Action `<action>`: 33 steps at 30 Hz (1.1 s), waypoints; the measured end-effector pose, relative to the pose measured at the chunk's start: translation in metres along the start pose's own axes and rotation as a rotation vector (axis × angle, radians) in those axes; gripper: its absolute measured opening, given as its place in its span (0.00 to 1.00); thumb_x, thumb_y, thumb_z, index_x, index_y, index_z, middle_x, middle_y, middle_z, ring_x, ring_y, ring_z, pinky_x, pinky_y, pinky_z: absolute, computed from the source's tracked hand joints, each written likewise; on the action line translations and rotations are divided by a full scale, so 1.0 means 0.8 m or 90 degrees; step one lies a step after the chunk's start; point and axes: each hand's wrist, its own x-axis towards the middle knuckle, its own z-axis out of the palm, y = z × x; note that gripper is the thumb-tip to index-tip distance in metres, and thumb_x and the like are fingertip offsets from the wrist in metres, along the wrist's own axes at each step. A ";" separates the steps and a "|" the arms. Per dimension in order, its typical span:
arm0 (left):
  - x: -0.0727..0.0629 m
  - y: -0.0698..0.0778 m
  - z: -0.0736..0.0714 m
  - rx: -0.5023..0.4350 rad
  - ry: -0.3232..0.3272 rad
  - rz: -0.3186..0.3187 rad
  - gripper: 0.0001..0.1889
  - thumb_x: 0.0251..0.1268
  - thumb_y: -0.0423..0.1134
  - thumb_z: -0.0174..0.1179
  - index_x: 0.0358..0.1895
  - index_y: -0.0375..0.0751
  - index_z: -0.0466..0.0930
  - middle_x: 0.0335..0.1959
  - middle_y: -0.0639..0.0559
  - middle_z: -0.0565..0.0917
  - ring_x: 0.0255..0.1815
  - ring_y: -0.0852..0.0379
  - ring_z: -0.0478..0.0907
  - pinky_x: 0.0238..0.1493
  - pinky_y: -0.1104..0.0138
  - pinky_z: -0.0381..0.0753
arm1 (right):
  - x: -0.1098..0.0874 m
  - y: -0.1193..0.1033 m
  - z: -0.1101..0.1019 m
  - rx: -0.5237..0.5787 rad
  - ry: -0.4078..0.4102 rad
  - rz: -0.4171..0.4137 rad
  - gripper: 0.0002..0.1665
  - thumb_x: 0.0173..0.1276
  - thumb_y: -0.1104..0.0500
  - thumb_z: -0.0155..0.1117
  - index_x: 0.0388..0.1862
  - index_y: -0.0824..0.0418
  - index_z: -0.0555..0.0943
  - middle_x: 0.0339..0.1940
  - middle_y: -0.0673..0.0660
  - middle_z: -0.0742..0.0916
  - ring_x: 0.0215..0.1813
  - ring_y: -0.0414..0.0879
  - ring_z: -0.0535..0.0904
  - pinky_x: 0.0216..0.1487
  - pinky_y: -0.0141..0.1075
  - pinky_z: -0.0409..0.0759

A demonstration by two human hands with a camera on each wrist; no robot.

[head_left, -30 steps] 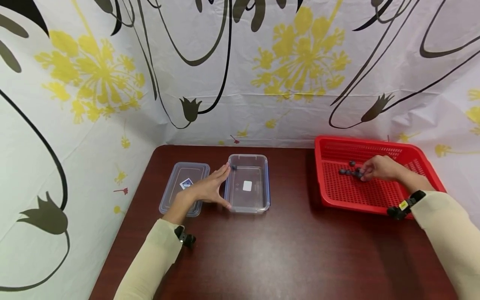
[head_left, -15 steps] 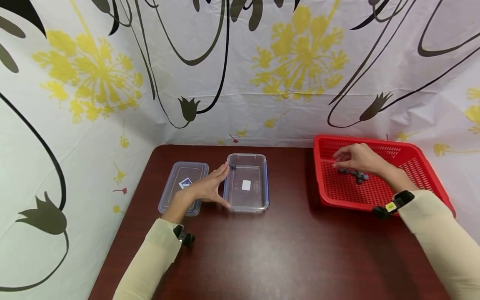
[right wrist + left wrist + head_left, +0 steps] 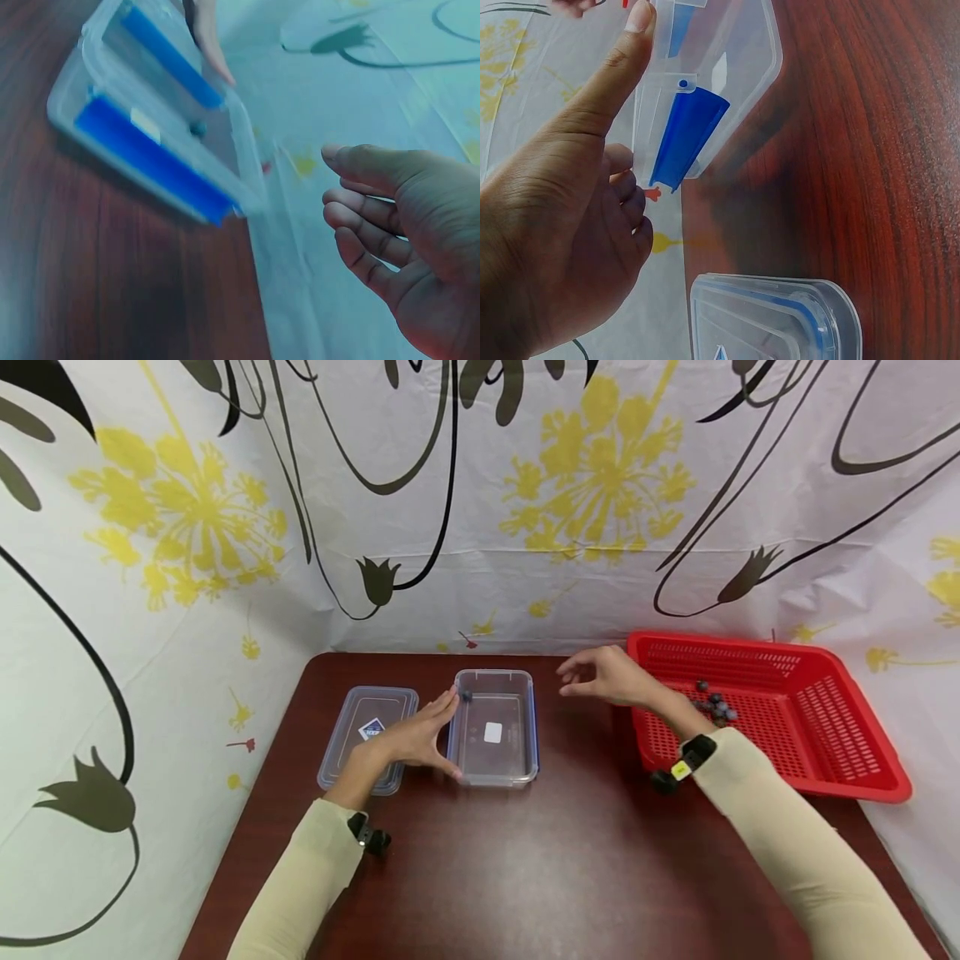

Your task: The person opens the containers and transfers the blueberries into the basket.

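A clear plastic food container (image 3: pixel 492 764) with blue side clips stands uncovered on the table, one small dark berry, like a blueberry (image 3: pixel 467 696), in its far left corner. My left hand (image 3: pixel 408 737) rests against its left side, thumb near the front corner and fingers near the back. My right hand (image 3: pixel 611 675) hovers between container and red basket (image 3: pixel 828 710), thumb and fingers bent toward each other with a gap. In the right wrist view no berry shows in that hand (image 3: pixel 405 225); the inner fingertips are partly hidden. Several blueberries (image 3: pixel 718 703) lie in the basket.
The container's clear lid (image 3: pixel 348 727), with a blue and white sticker, lies flat left of the container, partly under my left forearm. A patterned cloth (image 3: pixel 570 602) hangs behind and left of the dark red-brown table (image 3: pixel 517 868). The basket sits by the table's right edge.
My right hand has come up out of the basket and moved left toward the container. The berries in the basket have shifted a little. My left hand stays against the container.
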 end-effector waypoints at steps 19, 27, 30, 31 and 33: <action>0.004 -0.006 0.001 0.008 0.002 0.007 0.75 0.50 0.67 0.80 0.87 0.37 0.34 0.89 0.44 0.30 0.89 0.42 0.33 0.84 0.43 0.43 | 0.093 -0.031 0.147 0.143 -0.045 0.061 0.18 0.64 0.61 0.81 0.49 0.71 0.89 0.38 0.57 0.93 0.41 0.46 0.91 0.45 0.35 0.87; 0.005 -0.004 0.002 0.010 0.000 0.008 0.74 0.52 0.65 0.80 0.87 0.36 0.34 0.89 0.43 0.30 0.88 0.38 0.35 0.84 0.43 0.44 | 0.110 -0.028 0.175 0.108 -0.036 0.107 0.17 0.65 0.65 0.78 0.50 0.75 0.88 0.39 0.63 0.92 0.43 0.53 0.90 0.47 0.40 0.88; 0.005 -0.003 0.001 0.011 -0.003 0.007 0.74 0.52 0.64 0.80 0.87 0.35 0.35 0.88 0.43 0.30 0.88 0.36 0.36 0.84 0.43 0.44 | 0.115 -0.027 0.184 0.082 -0.026 0.129 0.17 0.65 0.64 0.78 0.48 0.73 0.89 0.38 0.62 0.93 0.42 0.53 0.91 0.46 0.40 0.88; 0.005 -0.003 0.001 0.012 -0.002 0.006 0.74 0.52 0.64 0.80 0.87 0.35 0.35 0.88 0.43 0.30 0.88 0.36 0.36 0.84 0.43 0.44 | 0.117 -0.027 0.187 0.075 -0.022 0.134 0.16 0.64 0.64 0.79 0.48 0.73 0.89 0.38 0.62 0.93 0.42 0.53 0.91 0.46 0.40 0.88; 0.004 -0.003 0.001 0.012 -0.002 0.000 0.74 0.52 0.64 0.80 0.87 0.36 0.34 0.89 0.44 0.30 0.88 0.38 0.35 0.84 0.44 0.44 | 0.121 -0.026 0.193 0.059 -0.019 0.147 0.16 0.64 0.63 0.79 0.47 0.72 0.89 0.37 0.61 0.93 0.42 0.52 0.91 0.46 0.39 0.88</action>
